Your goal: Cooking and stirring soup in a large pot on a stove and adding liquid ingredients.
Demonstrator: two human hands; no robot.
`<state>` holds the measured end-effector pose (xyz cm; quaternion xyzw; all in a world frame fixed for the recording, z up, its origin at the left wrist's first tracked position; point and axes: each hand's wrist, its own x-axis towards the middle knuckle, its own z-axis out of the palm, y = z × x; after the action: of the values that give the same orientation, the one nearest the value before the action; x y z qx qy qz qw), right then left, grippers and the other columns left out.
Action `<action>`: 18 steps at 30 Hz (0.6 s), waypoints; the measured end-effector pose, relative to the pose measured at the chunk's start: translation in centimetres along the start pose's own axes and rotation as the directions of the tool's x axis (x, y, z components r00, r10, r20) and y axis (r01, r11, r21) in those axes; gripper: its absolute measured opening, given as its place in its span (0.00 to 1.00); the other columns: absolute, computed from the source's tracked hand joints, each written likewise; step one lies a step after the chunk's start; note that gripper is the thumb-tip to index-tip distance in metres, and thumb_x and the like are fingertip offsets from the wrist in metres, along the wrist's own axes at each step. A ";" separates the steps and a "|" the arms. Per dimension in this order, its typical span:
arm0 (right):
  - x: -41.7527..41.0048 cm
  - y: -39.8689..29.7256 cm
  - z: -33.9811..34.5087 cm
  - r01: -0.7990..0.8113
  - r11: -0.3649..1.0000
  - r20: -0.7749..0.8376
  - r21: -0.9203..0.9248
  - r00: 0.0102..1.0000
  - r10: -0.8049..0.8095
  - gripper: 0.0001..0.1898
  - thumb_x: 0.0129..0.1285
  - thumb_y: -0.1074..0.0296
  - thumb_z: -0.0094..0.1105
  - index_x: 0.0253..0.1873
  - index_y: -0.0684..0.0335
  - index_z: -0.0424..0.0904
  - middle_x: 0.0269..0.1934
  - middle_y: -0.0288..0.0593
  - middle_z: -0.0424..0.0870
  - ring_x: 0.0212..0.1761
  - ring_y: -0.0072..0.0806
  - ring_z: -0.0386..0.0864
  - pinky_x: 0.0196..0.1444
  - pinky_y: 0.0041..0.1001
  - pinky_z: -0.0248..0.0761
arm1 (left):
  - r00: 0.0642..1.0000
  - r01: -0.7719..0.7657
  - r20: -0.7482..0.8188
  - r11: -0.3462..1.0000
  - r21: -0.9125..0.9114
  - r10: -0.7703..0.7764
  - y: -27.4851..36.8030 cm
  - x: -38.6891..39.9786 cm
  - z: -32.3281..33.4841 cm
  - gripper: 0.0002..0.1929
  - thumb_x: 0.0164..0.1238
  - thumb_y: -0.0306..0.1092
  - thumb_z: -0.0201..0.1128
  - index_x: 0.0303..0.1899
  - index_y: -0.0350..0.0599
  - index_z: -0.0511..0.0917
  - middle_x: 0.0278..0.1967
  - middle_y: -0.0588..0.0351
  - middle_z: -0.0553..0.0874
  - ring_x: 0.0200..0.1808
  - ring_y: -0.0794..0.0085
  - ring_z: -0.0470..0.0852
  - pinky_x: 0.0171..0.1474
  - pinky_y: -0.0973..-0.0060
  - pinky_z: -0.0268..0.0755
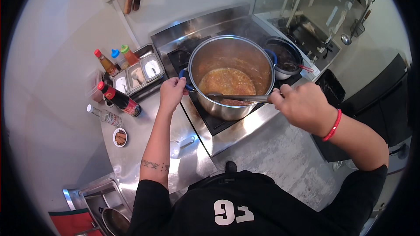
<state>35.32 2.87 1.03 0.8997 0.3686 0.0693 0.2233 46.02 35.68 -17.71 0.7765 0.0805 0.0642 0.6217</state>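
A large steel stockpot (210,108) stands on the black stove grate, with orange-brown liquid (228,82) in its lower part. My left hand (173,93) grips the pot's blue side handle (182,74). The long metal handle of a utensil (246,98) lies in my right hand (302,105), just past the near right rim. That utensil slants down into the pot across the rim, and its far end is near the pot's left inner wall; what kind of end it has, I cannot tell.
Behind the stockpot on the right is a smaller dark pot (285,52) with a red-handled utensil. Left of the stove are steel seasoning trays (133,78), a dark sauce bottle (121,100), a clear bottle (106,116), a small bowl of spices (120,137) and a white measuring cup (175,149).
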 end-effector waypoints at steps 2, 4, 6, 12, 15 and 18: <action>0.4 -1.4 0.3 0.003 0.998 -0.018 -0.059 1.000 -0.004 0.11 0.60 0.67 0.56 0.46 0.60 0.78 0.30 0.39 0.79 0.24 0.31 0.81 0.22 0.30 0.72 | 0.999 0.000 0.037 0.997 0.078 -0.003 0.5 0.2 -0.1 0.18 0.70 0.40 0.59 0.29 0.31 0.81 0.21 0.52 0.84 0.21 0.72 0.83 0.29 0.76 0.76; 0.6 -2.9 1.3 0.030 0.991 -0.121 -0.129 0.992 -0.045 0.05 0.57 0.68 0.58 0.38 0.60 0.77 0.28 0.42 0.79 0.22 0.28 0.79 0.20 0.26 0.68 | 0.999 -0.007 0.053 0.994 0.109 0.001 0.9 0.1 -0.4 0.16 0.70 0.39 0.59 0.30 0.34 0.82 0.21 0.54 0.83 0.21 0.74 0.83 0.28 0.77 0.75; 0.9 -4.1 2.8 0.018 0.983 -0.169 -0.182 0.984 -0.049 0.06 0.58 0.67 0.58 0.39 0.61 0.77 0.28 0.44 0.79 0.23 0.28 0.79 0.19 0.26 0.67 | 0.998 -0.015 0.069 0.990 0.143 0.005 0.7 0.3 -0.7 0.15 0.70 0.39 0.59 0.31 0.36 0.82 0.21 0.56 0.83 0.21 0.76 0.82 0.28 0.77 0.74; 2.7 -3.4 4.7 -0.028 0.946 -0.213 -0.324 0.976 -0.044 0.08 0.60 0.68 0.58 0.40 0.65 0.79 0.29 0.46 0.80 0.24 0.29 0.79 0.20 0.26 0.68 | 0.982 -0.080 -0.117 0.889 0.451 0.148 -1.0 0.5 0.7 0.21 0.62 0.48 0.58 0.29 0.34 0.80 0.27 0.36 0.83 0.33 0.42 0.83 0.39 0.55 0.74; 3.0 -1.2 3.8 0.037 0.941 -0.095 -0.337 0.993 -0.073 0.09 0.60 0.68 0.56 0.42 0.65 0.79 0.27 0.41 0.79 0.24 0.28 0.80 0.20 0.27 0.70 | 0.954 -0.092 -0.191 0.831 0.549 0.231 -1.3 0.5 1.9 0.21 0.65 0.47 0.54 0.28 0.34 0.79 0.24 0.39 0.84 0.28 0.49 0.85 0.36 0.58 0.75; 2.6 0.4 1.0 0.029 0.982 0.009 -0.188 1.000 -0.028 0.05 0.58 0.68 0.55 0.36 0.61 0.78 0.26 0.41 0.82 0.26 0.31 0.83 0.24 0.32 0.74 | 0.930 -0.058 -0.271 0.828 0.558 0.248 -0.8 0.0 2.3 0.21 0.64 0.47 0.53 0.29 0.34 0.80 0.27 0.34 0.83 0.34 0.40 0.83 0.39 0.51 0.73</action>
<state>37.69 4.06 0.25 0.8693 0.3727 0.0979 0.3095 46.42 33.61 -19.04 0.9016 0.1355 0.2192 0.3474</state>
